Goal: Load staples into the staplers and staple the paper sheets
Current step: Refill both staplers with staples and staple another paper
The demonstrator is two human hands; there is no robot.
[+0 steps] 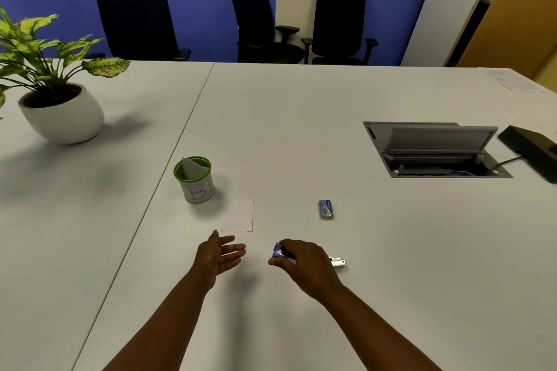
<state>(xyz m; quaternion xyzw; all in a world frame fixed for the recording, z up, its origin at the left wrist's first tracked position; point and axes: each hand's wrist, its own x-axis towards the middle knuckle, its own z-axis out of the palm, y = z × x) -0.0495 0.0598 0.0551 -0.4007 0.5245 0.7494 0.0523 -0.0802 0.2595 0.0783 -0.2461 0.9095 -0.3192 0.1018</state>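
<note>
Purple and silver, the stapler (281, 251) lies on the white bench (301, 117) under the right hand (304, 260), whose curled fingers grip it; its metal end sticks out to the right past the wrist. Just left, the left hand (221, 253) hovers with fingers straight and apart, holding nothing. Beyond that hand lies a small paper sheet (238, 215), and farther right a blue staple box (325, 209). Behind the sheet stands a green-rimmed cup (195, 179) marked in blue pen, a folded paper inside.
</note>
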